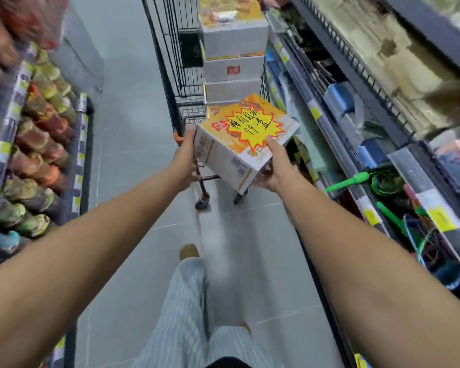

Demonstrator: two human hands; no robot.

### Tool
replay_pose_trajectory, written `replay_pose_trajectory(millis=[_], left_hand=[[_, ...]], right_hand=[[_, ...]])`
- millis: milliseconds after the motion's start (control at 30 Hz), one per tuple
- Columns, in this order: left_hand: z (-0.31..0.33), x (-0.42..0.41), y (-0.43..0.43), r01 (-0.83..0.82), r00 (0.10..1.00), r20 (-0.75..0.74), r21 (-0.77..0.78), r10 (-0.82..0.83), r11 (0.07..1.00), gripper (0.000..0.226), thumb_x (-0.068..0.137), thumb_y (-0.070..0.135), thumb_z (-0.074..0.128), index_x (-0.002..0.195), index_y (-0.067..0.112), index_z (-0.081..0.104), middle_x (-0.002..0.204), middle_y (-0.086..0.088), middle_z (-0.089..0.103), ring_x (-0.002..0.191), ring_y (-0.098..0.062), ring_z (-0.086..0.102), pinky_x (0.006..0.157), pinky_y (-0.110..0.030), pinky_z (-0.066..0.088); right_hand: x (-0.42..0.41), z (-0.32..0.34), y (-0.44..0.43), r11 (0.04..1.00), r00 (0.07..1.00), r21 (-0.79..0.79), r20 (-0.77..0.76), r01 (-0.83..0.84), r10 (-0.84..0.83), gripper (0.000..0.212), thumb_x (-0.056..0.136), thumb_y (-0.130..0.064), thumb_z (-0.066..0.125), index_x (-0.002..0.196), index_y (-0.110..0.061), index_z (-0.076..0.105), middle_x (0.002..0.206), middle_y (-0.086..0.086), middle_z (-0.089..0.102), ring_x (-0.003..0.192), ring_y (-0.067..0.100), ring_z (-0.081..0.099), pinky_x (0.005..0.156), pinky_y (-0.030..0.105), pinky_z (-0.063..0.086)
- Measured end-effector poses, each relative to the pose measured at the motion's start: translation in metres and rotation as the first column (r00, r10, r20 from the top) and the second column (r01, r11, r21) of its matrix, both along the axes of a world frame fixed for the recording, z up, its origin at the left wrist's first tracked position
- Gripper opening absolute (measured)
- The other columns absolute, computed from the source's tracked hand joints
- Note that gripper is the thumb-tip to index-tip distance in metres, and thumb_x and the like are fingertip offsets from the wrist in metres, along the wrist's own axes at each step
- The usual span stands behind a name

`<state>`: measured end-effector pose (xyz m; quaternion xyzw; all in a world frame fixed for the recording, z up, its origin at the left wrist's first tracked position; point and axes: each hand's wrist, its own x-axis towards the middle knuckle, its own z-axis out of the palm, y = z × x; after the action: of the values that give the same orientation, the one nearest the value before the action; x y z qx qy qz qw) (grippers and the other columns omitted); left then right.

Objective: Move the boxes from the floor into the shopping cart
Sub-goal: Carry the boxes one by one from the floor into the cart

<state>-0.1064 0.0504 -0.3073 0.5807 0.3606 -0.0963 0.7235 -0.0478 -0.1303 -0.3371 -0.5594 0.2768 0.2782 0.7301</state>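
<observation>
I hold a white and orange box (223, 158) with a yellow starburst price sticker on top, tilted, in front of me above the near end of the black wire shopping cart (181, 75). My left hand (187, 158) grips its left side. My right hand (275, 166) grips its near right corner, thumb on top and fingers underneath. Inside the cart, a stack of several similar white boxes (234, 67) stands against its right side, and another orange-topped box lies just beyond the one I hold.
I stand in a narrow grey-tiled aisle (133, 155). Shelves of bagged goods (37, 144) line the left. Shelves with price tags and green-handled tools (356, 179) line the right. The cart's wheels (202, 203) rest on the floor ahead of my feet.
</observation>
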Motion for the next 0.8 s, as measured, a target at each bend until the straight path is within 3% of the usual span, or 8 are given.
replay_pose_trajectory(millis=[67,133,233,333,500,567,700,800], left_hand=[[-0.010,0.025,0.012,-0.004,1.000,-0.007,-0.142,0.003,0.990,0.086,0.078,0.080,0.037,0.147,0.030,0.024,0.151,-0.011,0.032,0.131,-0.038,0.042,0.088,-0.052,0.048],[-0.015,0.051,0.020,0.037,0.999,-0.021,-0.218,-0.043,0.975,0.112,0.054,0.087,0.055,0.144,0.032,0.017,0.146,-0.008,0.040,0.121,-0.034,0.053,0.084,-0.053,0.052],[-0.025,0.098,0.026,0.131,0.990,-0.030,-0.144,-0.137,0.981,0.093,0.069,0.071,0.063,0.137,0.029,0.017,0.140,0.002,0.043,0.118,-0.024,0.053,0.091,-0.050,0.050],[-0.035,0.148,0.042,0.164,0.984,-0.055,-0.115,-0.171,0.980,0.098,0.065,0.058,0.075,0.141,0.028,0.021,0.139,-0.010,0.047,0.100,-0.027,0.063,0.056,-0.034,0.056],[-0.042,0.222,0.076,0.267,0.963,-0.047,0.078,-0.264,0.960,0.034,0.091,0.038,0.059,0.112,0.026,0.035,0.102,-0.003,0.060,0.079,-0.015,0.061,0.042,-0.021,0.049],[-0.044,0.241,0.081,0.314,0.949,-0.043,0.142,-0.311,0.939,0.032,0.094,0.031,0.055,0.114,0.024,0.030,0.101,-0.003,0.058,0.080,-0.015,0.059,0.046,-0.018,0.052],[-0.060,0.284,0.092,0.387,0.920,-0.128,0.133,-0.371,0.913,0.050,0.090,0.022,0.060,0.129,0.013,0.031,0.122,-0.011,0.056,0.105,-0.029,0.057,0.083,-0.036,0.051],[-0.069,0.313,0.098,0.467,0.879,-0.168,0.123,-0.446,0.876,0.070,0.088,0.022,0.062,0.143,0.014,0.021,0.130,-0.013,0.055,0.094,-0.025,0.059,0.078,-0.031,0.049]], right_hand=[[0.026,-0.004,0.022,0.998,0.999,0.044,-0.024,0.035,-0.033,0.030,0.088,-0.046,0.062,0.102,-0.020,0.061,0.099,0.004,0.068,0.090,0.022,0.062,0.099,0.057,0.045],[0.052,-0.008,0.047,0.998,0.998,0.045,-0.049,0.052,-0.049,0.056,0.078,-0.047,0.072,0.124,-0.019,0.054,0.113,0.007,0.069,0.097,0.027,0.065,0.088,0.064,0.049],[0.096,-0.020,0.081,0.994,0.991,0.034,-0.095,0.102,-0.098,0.069,0.073,-0.042,0.078,0.130,-0.016,0.050,0.112,0.012,0.069,0.092,0.031,0.068,0.072,0.059,0.056],[0.138,-0.029,0.104,0.989,0.984,0.085,-0.141,0.125,-0.112,0.057,0.082,-0.039,0.072,0.127,-0.011,0.052,0.106,0.014,0.066,0.089,0.033,0.066,0.073,0.056,0.055],[0.200,-0.046,0.125,0.975,0.970,0.162,-0.211,0.156,-0.120,0.047,0.087,-0.040,0.069,0.116,-0.006,0.055,0.098,0.019,0.065,0.086,0.034,0.066,0.081,0.055,0.054],[0.214,-0.051,0.129,0.971,0.963,0.192,-0.253,0.146,-0.095,0.039,0.091,-0.039,0.064,0.106,-0.005,0.055,0.094,0.020,0.064,0.084,0.033,0.064,0.080,0.051,0.054],[0.244,-0.066,0.132,0.986,0.936,0.114,-0.344,0.122,-0.076,0.059,0.087,-0.042,0.067,0.132,-0.007,0.051,0.118,0.022,0.063,0.092,0.035,0.066,0.061,0.046,0.058],[0.264,-0.077,0.128,0.985,0.908,0.124,-0.414,0.122,-0.061,0.050,0.091,-0.045,0.061,0.124,-0.008,0.053,0.104,0.021,0.064,0.084,0.034,0.065,0.052,0.043,0.058]])
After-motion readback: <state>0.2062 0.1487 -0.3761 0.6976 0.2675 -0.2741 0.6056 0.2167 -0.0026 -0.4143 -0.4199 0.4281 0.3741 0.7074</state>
